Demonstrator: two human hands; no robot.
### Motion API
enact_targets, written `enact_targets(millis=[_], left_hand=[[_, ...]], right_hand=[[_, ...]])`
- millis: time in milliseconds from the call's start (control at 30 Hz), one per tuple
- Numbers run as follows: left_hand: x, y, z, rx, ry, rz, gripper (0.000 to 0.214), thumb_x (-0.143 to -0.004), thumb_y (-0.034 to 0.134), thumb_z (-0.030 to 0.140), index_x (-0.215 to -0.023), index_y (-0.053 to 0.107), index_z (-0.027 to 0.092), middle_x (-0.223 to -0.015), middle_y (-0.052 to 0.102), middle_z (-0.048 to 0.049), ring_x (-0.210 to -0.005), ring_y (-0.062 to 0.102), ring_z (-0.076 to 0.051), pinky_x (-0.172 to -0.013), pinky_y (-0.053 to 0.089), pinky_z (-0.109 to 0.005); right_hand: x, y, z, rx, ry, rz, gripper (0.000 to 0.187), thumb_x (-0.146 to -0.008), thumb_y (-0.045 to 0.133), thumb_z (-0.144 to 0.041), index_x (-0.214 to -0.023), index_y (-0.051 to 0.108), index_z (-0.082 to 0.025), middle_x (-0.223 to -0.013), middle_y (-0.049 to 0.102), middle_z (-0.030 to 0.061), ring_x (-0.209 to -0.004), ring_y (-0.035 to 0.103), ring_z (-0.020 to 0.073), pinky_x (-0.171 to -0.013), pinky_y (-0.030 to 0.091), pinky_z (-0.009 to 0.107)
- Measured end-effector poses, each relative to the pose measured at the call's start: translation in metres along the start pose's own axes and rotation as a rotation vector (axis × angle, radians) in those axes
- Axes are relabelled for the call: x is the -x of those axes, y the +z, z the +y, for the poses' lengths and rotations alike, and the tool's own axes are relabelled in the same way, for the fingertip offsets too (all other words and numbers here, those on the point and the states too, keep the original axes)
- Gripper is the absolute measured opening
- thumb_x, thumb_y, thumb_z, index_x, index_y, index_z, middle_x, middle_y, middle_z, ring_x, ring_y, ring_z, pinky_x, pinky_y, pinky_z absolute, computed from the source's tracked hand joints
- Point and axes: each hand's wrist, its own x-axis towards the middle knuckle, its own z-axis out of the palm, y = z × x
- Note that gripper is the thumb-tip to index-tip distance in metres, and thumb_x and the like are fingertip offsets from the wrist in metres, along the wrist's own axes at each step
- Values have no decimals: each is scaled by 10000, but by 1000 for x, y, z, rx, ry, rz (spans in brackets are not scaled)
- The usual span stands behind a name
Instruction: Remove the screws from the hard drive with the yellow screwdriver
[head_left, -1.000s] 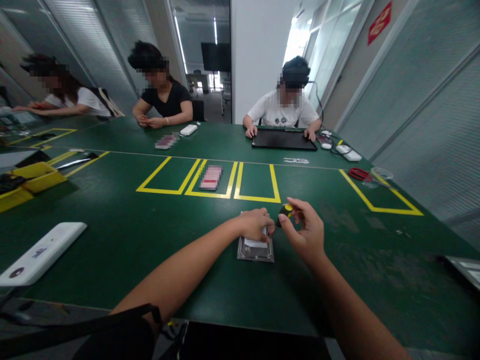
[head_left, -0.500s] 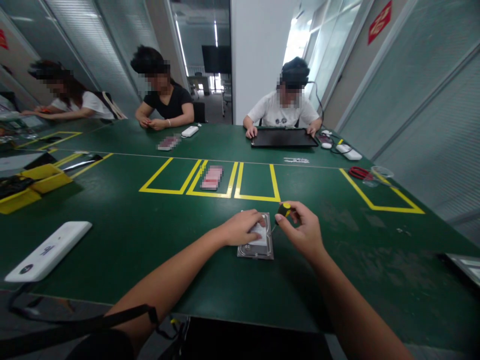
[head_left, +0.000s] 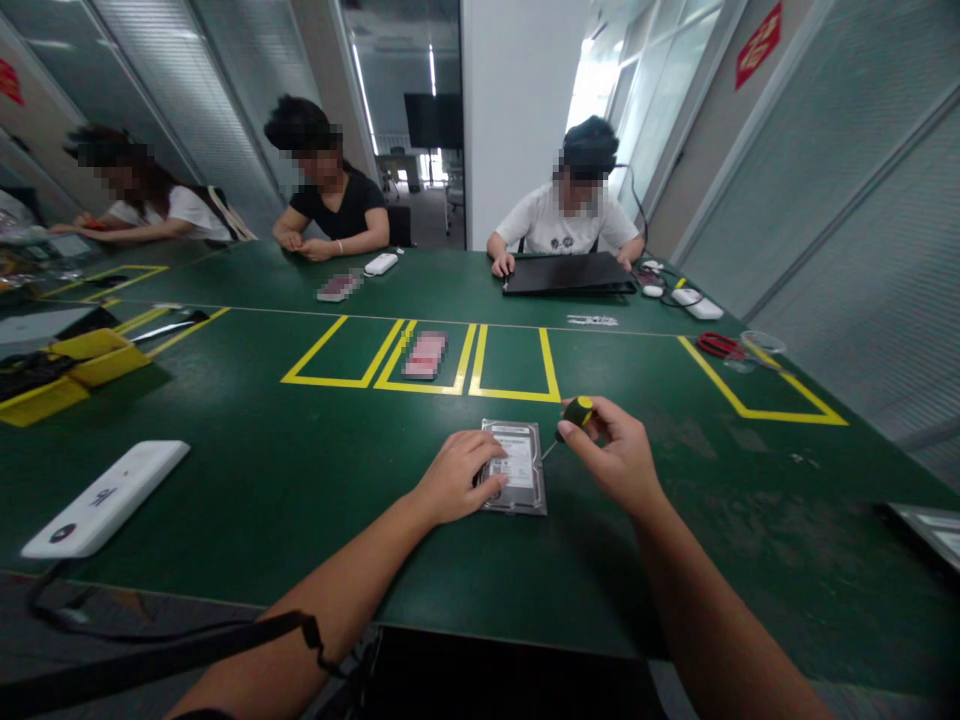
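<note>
A silver hard drive (head_left: pixel 523 487) with a white label lies flat on the green table in front of me. My left hand (head_left: pixel 459 478) rests over its left side, fingers and thumb spread on the casing and holding it down. A screwdriver (head_left: pixel 578 411) with a black and yellow handle is pinched between the thumb and fingers of my right hand (head_left: pixel 615 450). Its thin shaft slants down and left to the drive's right edge. Whether the tip sits in a screw is too small to tell.
Yellow tape (head_left: pixel 517 396) marks boxes beyond the drive, with a pink phone-like item (head_left: pixel 425 355) in one. A white power bank (head_left: pixel 105 500) and yellow bins (head_left: pixel 109 357) stand left. Across the table, a person handles a black panel (head_left: pixel 566 274). A framed item (head_left: pixel 926 530) lies right.
My left hand has slid left and toward me, uncovering more of the label. The screwdriver and right hand have shifted slightly right, its shaft now showing against the drive's edge.
</note>
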Motion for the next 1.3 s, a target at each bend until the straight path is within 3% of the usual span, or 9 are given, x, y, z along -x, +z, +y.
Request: enact_targets(millis=[100, 233, 433, 567, 667, 1067, 1300], left_hand=[[3, 1, -4, -31, 47, -25, 402, -935, 550, 494, -1210, 626, 211, -1310, 605, -103, -1258, 514, -279, -1093, 361, -452], [5, -3, -7, -76, 129, -70, 637, -879, 566, 636, -1344, 563, 200, -1399, 545, -136, -1315, 463, -319, -1135, 311, -501], [7, -8, -8, -119, 196, -153, 891, -786, 595, 756, -1463, 452, 195, -1498, 451, -168, -1386, 383, -367, -1172, 263, -548], [8, -7, -8, -121, 189, -163, 851, -804, 627, 678, -1470, 443, 182, -1516, 429, -173, -1408, 361, -365, -1178, 281, -538], [9, -4, -9, -111, 184, -156, 832, -804, 653, 622, -1467, 444, 164, -1521, 422, -177, -1419, 343, -368, -1184, 289, -538], [9, 1, -14, -75, 182, -126, 841, -757, 704, 610, -1444, 480, 179, -1489, 467, -177, -1405, 367, -382, -1161, 318, -581], [8, 0, -13, -72, 182, -121, 843, -752, 709, 608, -1440, 490, 172, -1479, 478, -183, -1392, 383, -384, -1158, 324, -579]], right_hand=[[-2, -11, -3, -17, 8, 19, 265, -869, 646, -374, -1006, 678, -150, -719, 582, -6, -601, 466, 115, -569, 380, 251], [0, -27, 4, 27, 14, -1, 269, -889, 632, -362, -1072, 652, -166, -931, 688, 48, -669, 568, 130, -612, 458, 257], [23, -38, 49, 274, -87, -160, 258, -929, 535, -271, -1165, 592, -185, -1159, 688, 109, -1027, 680, 231, -867, 568, 382], [42, -33, 79, 430, -245, -263, 332, -906, 438, -130, -1181, 621, -172, -1278, 638, 128, -1170, 629, 255, -994, 543, 451], [50, -27, 88, 574, -280, -322, 398, -899, 390, -68, -1192, 650, -138, -1356, 582, 171, -1205, 607, 278, -987, 552, 453], [44, -10, 82, 802, -419, -459, 387, -859, 457, 25, -1169, 669, -72, -1308, 584, 249, -1160, 619, 324, -912, 565, 435], [42, -5, 84, 830, -451, -475, 371, -859, 474, 20, -1145, 680, -94, -1296, 590, 232, -1139, 614, 316, -878, 557, 420]])
